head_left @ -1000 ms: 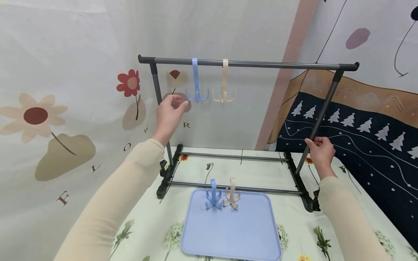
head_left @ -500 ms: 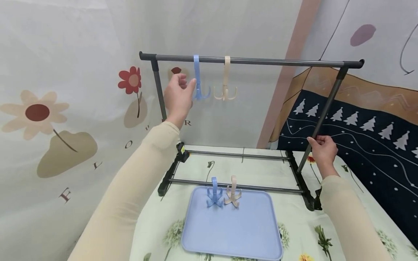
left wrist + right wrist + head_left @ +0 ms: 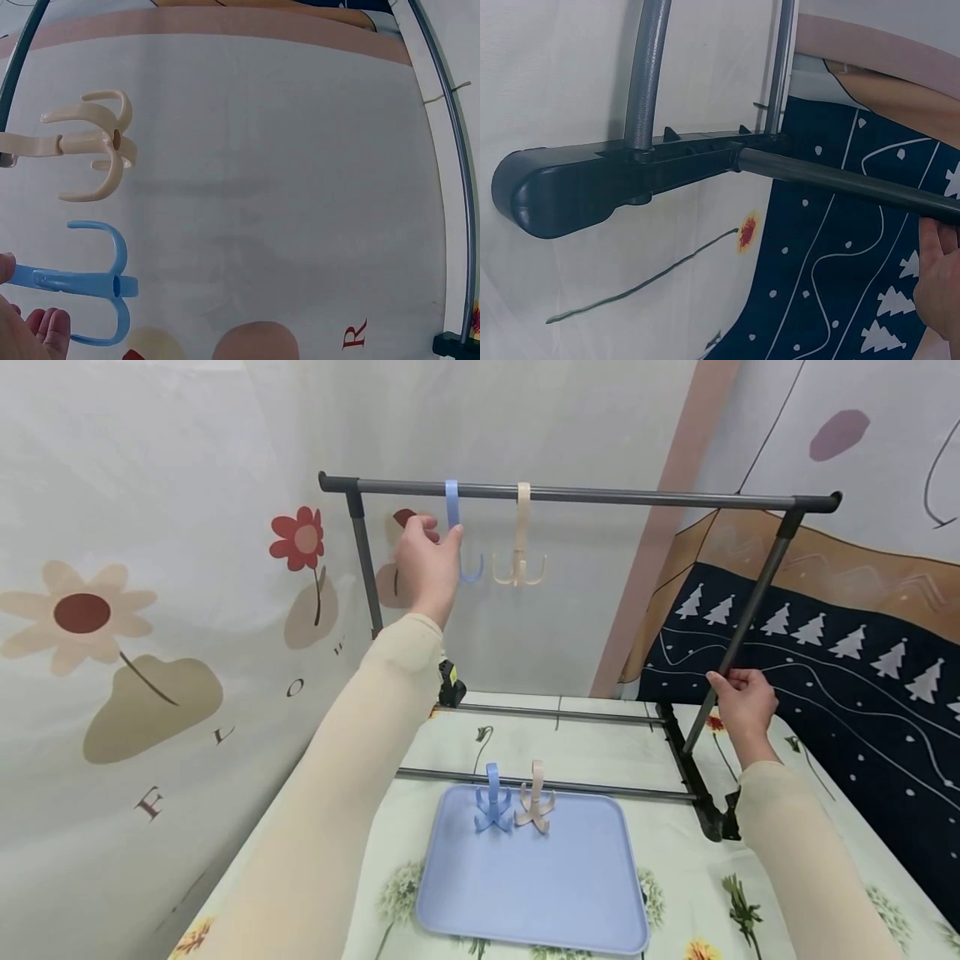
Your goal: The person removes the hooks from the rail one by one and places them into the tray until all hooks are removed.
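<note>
A blue four-prong hook hanger (image 3: 452,503) hangs from the top bar of a dark metal garment rack (image 3: 637,497). My left hand (image 3: 429,564) is at its stem, thumb tip over the stem and curved fingers to its left. In the left wrist view, a gap shows between the fingers (image 3: 54,330) and the blue hanger (image 3: 82,283); thumb contact is unclear. Beside it hangs a beige hanger (image 3: 520,539), untouched. My right hand (image 3: 745,706) grips the rack's right upright low down, thumb in front; the right wrist view shows its fingers (image 3: 934,247) against that tube (image 3: 840,182).
On the flowered tablecloth lies a blue tray (image 3: 532,893). Another blue hanger (image 3: 492,806) and another beige hanger (image 3: 536,810) rest at its far edge. The rack's black right foot (image 3: 697,785) stands right of the tray. Printed curtains (image 3: 187,485) hang behind.
My left hand has moved up and right from beside the left upright to the hanging blue hanger. My right hand stays on the right upright. The view has shifted slightly.
</note>
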